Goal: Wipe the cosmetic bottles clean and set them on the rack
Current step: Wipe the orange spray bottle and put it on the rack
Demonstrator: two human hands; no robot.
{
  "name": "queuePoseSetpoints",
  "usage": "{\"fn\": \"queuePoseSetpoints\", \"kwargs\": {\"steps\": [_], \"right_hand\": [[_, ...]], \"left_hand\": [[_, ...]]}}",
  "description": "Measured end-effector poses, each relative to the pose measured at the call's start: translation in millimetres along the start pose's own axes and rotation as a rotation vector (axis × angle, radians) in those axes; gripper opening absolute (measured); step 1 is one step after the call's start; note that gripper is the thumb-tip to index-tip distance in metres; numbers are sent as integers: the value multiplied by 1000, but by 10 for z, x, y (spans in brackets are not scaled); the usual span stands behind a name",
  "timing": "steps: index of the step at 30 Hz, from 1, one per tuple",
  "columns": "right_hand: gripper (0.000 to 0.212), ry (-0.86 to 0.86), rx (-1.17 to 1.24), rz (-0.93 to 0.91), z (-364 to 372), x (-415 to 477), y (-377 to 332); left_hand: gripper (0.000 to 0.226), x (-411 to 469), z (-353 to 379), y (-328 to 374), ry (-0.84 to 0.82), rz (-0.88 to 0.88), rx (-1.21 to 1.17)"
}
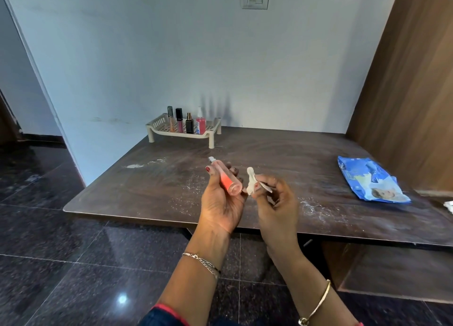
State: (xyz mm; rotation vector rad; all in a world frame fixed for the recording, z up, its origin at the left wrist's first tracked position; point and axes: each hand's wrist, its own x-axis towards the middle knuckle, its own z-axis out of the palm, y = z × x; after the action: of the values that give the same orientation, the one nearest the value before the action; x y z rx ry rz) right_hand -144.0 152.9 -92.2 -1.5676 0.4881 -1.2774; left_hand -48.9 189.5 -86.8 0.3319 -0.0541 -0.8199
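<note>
Hands up over the near edge of the table, close together but just apart. The left hand (220,203) is curled round a slim pink spray bottle (226,180), thumb on one side, fingers behind, nozzle tipped away toward the far wall. The right hand (277,203) pinches a small crumpled wipe (250,182) between thumb and fingertips, right beside the bottle's base; whether it's touching, I can't tell.

Below them lies the dark table (269,154), streaked with white powder (134,166), so I'd keep this bottle in the air until it's clean.

At the back, against the wall, stands the rack (157,126) with four bottles (189,124) upright in a row and free space to their right. That looks like the landing spot.

Over on the right, well apart, lies the blue pack of wipes (367,178), if a fresh one is wanted.

As for the wiping itself, my call is to wrap the wipe round the barrel and draw it from base to nozzle. The left fingers should roll the bottle between strokes, because the strip under the thumb is the easy bit to miss. That wipe is bunched small, so opening it out would cover more surface. Watch the grip too: a smooth, damp tube can slip.
</note>
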Motion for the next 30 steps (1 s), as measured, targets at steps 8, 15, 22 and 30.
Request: {"fn": "queuePoseSetpoints", "kwargs": {"steps": [8, 15, 22, 30], "right_hand": [[15, 116, 398, 423, 112, -73, -87], [16, 119, 394, 487, 97, 15, -118], [16, 148, 403, 513, 137, 1, -79], [13, 274, 626, 586, 123, 138, -22]], "left_hand": [[24, -157, 25, -33, -77, 203, 250], [33, -163, 46, -24, -117, 282, 325], [28, -164, 42, -51, -133, 360, 426], [23, -166, 30, -61, -175, 386, 575]]}}
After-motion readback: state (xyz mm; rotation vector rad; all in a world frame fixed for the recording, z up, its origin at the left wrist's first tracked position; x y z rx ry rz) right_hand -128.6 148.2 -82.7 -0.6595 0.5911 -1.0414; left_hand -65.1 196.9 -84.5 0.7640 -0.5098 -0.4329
